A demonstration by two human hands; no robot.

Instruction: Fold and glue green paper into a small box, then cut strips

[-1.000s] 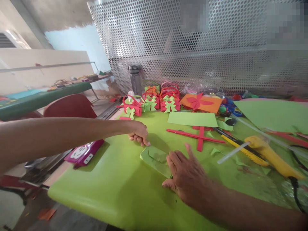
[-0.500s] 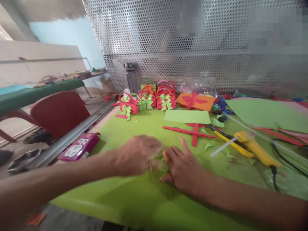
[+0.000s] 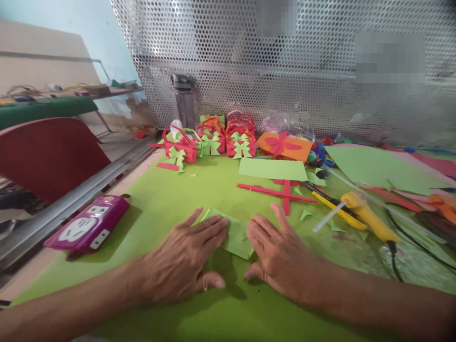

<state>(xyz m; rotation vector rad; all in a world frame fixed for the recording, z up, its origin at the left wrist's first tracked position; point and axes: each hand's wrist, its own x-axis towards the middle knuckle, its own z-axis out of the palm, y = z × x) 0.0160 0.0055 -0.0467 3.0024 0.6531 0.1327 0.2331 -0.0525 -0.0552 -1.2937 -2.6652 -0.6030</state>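
Observation:
A folded piece of light green paper (image 3: 237, 236) lies flat on the green tabletop (image 3: 171, 194) between my hands. My left hand (image 3: 185, 251) rests with its fingers stretched over the paper's left end, thumb apart. At the paper's right end, my right hand (image 3: 280, 251) presses with its fingertips, thumb spread away from the fingers. Beyond them lie crossed red paper strips (image 3: 287, 197) and a light green paper rectangle (image 3: 272, 169).
Small red paper baskets with green bows (image 3: 242, 142) stand at the back, near a grey bottle (image 3: 184, 102). On the right are a yellow glue gun (image 3: 372, 216) and a yellow cutter knife (image 3: 338, 211). A purple power strip (image 3: 89, 223) sits left.
My left hand has settled flat on the paper's left end, from a blurred position over it. My right hand has barely moved. The view has shifted slightly.

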